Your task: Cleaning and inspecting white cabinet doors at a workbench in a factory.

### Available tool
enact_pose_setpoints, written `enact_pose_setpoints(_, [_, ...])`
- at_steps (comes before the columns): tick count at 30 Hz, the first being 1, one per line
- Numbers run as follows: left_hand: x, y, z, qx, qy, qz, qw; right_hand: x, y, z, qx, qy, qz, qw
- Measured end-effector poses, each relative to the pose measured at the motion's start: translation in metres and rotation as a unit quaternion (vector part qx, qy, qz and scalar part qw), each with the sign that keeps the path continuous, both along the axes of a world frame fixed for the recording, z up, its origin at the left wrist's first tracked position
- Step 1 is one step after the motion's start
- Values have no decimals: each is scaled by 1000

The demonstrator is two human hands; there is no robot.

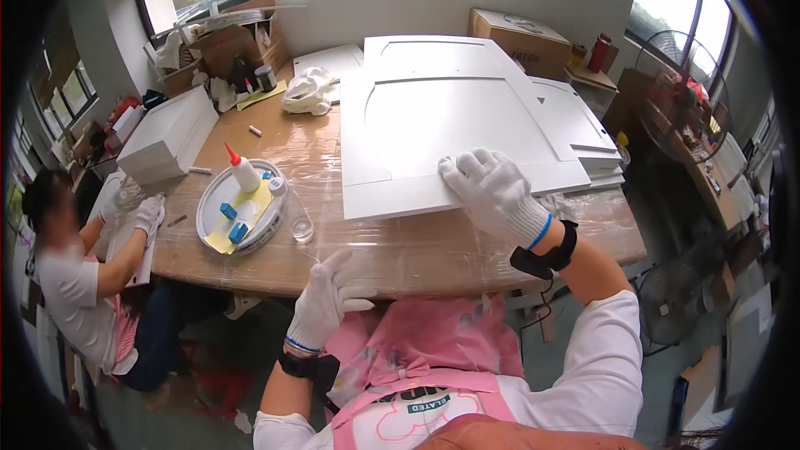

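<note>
White recessed rectangular panel (450, 129) touched

Over the brown film-wrapped worktop (417, 257), its near edge was covered by the white-gloved right hand (493, 198), half-curled, grip unclear; the white-gloved left hand (318, 304) was spread, empty. Stiff, slippery handling was expected, opposite edges favoured.

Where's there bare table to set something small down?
Two patches of the brown, film-wrapped table look bare: between the round white tray and the large white rectangular panel, beyond the small clear cup, and along the near edge in front of the panel. Crowded: the tray, and the right side, with stacked white panels.
</note>
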State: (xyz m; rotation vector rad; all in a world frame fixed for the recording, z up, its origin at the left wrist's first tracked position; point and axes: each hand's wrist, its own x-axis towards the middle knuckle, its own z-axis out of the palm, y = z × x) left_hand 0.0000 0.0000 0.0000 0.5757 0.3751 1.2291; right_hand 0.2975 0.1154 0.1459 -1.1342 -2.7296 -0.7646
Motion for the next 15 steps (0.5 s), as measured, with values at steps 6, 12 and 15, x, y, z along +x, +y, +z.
enact_pose_setpoints(6, [33, -16, 31, 2, 75, 17, 997, -3, -83, -71, 81, 72, 118, 987])
enact_pose_setpoints(12, [21, -66, -18, -98, 63, 9, 993, 5, -111, -115, -110, 121, 210, 964])
enact_pose_setpoints(15, [10, -81, -52, -120, 60, 4, 991, 17, -99, -119, -240, 189, 258, 917])
